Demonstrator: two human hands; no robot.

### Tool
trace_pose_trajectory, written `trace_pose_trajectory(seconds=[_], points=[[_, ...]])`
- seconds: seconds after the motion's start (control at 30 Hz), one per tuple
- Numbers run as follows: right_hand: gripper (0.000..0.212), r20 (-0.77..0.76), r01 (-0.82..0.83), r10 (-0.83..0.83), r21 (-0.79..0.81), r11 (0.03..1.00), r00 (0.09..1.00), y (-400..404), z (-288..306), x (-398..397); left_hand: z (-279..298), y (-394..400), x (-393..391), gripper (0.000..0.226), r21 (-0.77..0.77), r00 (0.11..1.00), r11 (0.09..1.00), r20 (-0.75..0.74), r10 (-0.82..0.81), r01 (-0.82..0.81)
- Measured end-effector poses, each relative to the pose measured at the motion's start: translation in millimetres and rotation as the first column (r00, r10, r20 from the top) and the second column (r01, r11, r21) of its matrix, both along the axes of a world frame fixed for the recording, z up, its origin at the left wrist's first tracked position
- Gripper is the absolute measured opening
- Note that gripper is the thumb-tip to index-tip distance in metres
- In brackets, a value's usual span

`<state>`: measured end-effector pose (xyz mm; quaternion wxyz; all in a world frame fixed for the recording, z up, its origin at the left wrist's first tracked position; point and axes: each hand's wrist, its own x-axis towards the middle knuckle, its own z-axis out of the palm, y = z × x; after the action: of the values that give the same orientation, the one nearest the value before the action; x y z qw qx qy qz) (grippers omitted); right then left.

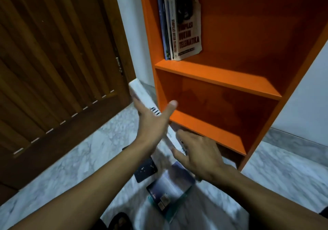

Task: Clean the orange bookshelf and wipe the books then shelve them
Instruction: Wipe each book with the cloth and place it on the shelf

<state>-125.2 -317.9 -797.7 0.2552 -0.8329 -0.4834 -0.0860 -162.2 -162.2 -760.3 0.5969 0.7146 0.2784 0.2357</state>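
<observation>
Marbled grey floor tiles [74,158] are seen below a brown slatted wooden door [53,61] at nine o'clock, while the orange bookshelf [221,80] stands at two o'clock. A few upright books [179,29] are already shelved at twelve o'clock on its upper board. A white paperback [142,96] is held near the centre, tilted, its spine gripped by the left hand [152,123] with the thumb spread wide. The right hand [198,151] is kept just beside its lower end, fingers relaxed and holding nothing. More books [168,185] are left on the floor at six o'clock. The paperback is judged light, fairly stiff, slightly slippery; hold is best taken along the spine.
</observation>
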Motion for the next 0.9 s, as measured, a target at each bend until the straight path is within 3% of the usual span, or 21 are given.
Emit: trace_pose_trajectory(seconds=[0.07,0.13,0.2,0.3,0.43,0.5,0.57,0.6,0.63,0.67,0.7,0.73,0.8,0.83,0.9], points=[[0.03,0.233,-0.002,0.024,-0.094,0.996,0.972,-1,-3,5,-7,-2,1,0.081,-0.114,0.983,0.981,0.078,0.168,-0.158],[0.031,0.293,0.007,0.057,-0.212,0.977,0.954,1,-3,4,-12,1,4,0.054,-0.164,0.971,0.963,0.078,0.227,-0.212],[0.031,0.108,-0.061,0.093,-0.272,0.96,0.99,3,-1,8,-11,2,6,0.039,-0.197,0.973,0.962,0.094,0.209,-0.188],[0.03,-0.292,-0.172,0.132,-0.114,0.978,0.947,-5,6,26,-5,5,7,0.032,-0.177,0.976,0.975,0.146,0.163,-0.137],[0.027,-0.504,0.09,0.029,0.211,0.973,0.863,-22,26,54,7,11,2,0.029,-0.202,0.985,0.977,0.143,0.1,-0.07],[0.035,-0.711,0.361,0.01,0.37,0.856,0.703,-26,36,67,8,13,-1,0.029,-0.2,0.986,0.978,0.14,0.093,-0.064],[0.033,-0.925,0.621,0.18,0.36,0.697,0.334,-28,44,81,11,13,-3,0.029,-0.209,0.985,0.977,0.149,0.082,-0.049],[0.026,-0.948,0.689,0.289,0.297,0.661,0.131,-28,48,85,12,13,-4,0.029,-0.219,0.985,0.975,0.157,0.072,-0.037],[0.019,-0.935,0.731,0.356,0.244,0.638,0.001,-30,53,87,14,13,-5,0.03,-0.226,0.985,0.974,0.165,0.054,-0.015],[0.014,-0.925,0.771,0.378,0.218,0.599,-0.033,-31,57,89,15,13,-7,0.029,-0.228,0.985,0.973,0.17,0.03,0.01],[0.012,-0.925,0.807,0.379,0.233,0.542,0.012,-32,62,91,16,13,-9,0.027,-0.224,0.985,0.974,0.172,-0.001,0.04],[0.012,-0.925,0.828,0.363,0.289,0.48,0.112,-32,67,92,17,12,-11,0.023,-0.217,0.985,0.974,0.17,-0.035,0.072],[0.02,-0.881,0.765,0.265,0.472,0.438,0.391,-29,78,89,15,9,-13,0.017,-0.193,0.982,0.972,0.153,-0.107,0.136],[0.029,-0.823,0.682,0.183,0.552,0.48,0.538,-27,80,87,14,5,-14,0.015,-0.183,0.98,0.97,0.147,-0.134,0.16],[0.038,-0.624,0.439,0.051,0.603,0.666,0.78,-22,75,83,13,-4,-13,0.016,-0.184,0.971,0.961,0.16,-0.179,0.208]])
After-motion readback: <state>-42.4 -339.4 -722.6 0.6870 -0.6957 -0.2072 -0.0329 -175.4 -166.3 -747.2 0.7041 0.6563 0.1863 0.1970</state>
